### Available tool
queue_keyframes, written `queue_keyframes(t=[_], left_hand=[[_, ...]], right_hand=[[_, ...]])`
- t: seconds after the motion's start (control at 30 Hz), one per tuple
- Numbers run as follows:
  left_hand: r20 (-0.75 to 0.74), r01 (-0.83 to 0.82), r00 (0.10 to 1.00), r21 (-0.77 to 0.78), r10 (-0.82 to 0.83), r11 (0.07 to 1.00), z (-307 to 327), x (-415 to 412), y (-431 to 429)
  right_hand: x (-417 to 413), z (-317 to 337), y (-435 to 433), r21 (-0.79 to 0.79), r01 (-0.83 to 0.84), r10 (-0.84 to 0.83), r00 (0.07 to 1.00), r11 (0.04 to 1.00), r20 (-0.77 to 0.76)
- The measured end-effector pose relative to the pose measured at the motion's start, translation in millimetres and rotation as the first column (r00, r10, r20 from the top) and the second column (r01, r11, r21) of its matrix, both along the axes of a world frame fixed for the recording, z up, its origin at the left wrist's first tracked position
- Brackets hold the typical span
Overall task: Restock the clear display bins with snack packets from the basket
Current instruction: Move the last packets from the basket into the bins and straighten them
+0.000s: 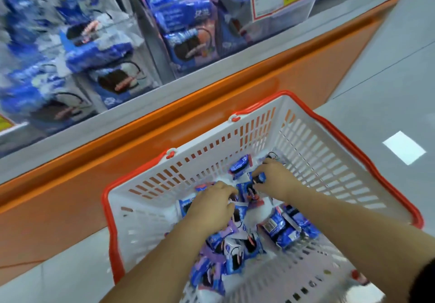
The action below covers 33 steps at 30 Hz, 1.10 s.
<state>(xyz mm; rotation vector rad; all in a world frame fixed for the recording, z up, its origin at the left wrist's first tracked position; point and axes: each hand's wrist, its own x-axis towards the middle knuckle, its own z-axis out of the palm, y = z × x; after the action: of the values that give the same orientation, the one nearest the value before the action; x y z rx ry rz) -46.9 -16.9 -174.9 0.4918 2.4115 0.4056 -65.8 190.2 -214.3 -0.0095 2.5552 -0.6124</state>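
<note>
— Foil snack packets (277, 227), blue and purple: how will they handle?
— Light, crinkly and slippery, I judge. They lie loose in the white slotted plastic basket (306, 152). My right hand (274, 177) pinches one by its edge; whether my left hand (211, 205) grips anything, I cannot tell.

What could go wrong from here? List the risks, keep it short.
1. The right hand pinches one small packet; it may slip on the lift to the display bins.
2. The left hand digs into the loose snack packets; grabbing several could drop some outside the basket.
3. Mixed blue and purple packets could land in the wrong bin.
</note>
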Motion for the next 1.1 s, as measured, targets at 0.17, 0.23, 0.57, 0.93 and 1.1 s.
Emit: queue_keyframes(t=[0.17, 0.23, 0.57, 0.93, 1.1], left_hand=[[-0.093, -0.176, 0.974, 0.248, 0.204, 0.953, 60, -6, 0], [-0.105, -0.212, 0.958, 0.367, 0.267, 0.906, 88, -7, -3], [-0.644, 0.088, 0.759, 0.250, 0.097, 0.964, 227, 10, -50], [-0.845, -0.052, 0.530, 0.056, 0.075, 0.997, 309, -22, -98], [-0.575, -0.408, 0.536, 0.464, 0.618, 0.786, 327, -59, -127]], right_hand=[[-6, 88, -21, -0.182, -0.117, 0.095, 0.988, 0.976, -0.125], [-6, 131, -34, -0.239, -0.168, 0.131, 0.978, 0.956, -0.162], [-9, 301, -51, -0.474, -0.173, 0.030, 0.955, 0.863, -0.295], [-30, 336, -105, -0.687, -0.248, -0.110, 0.895, 0.683, -0.432], [-44, 336, -98, -0.455, -0.258, -0.125, 0.744, 0.852, -0.656]])
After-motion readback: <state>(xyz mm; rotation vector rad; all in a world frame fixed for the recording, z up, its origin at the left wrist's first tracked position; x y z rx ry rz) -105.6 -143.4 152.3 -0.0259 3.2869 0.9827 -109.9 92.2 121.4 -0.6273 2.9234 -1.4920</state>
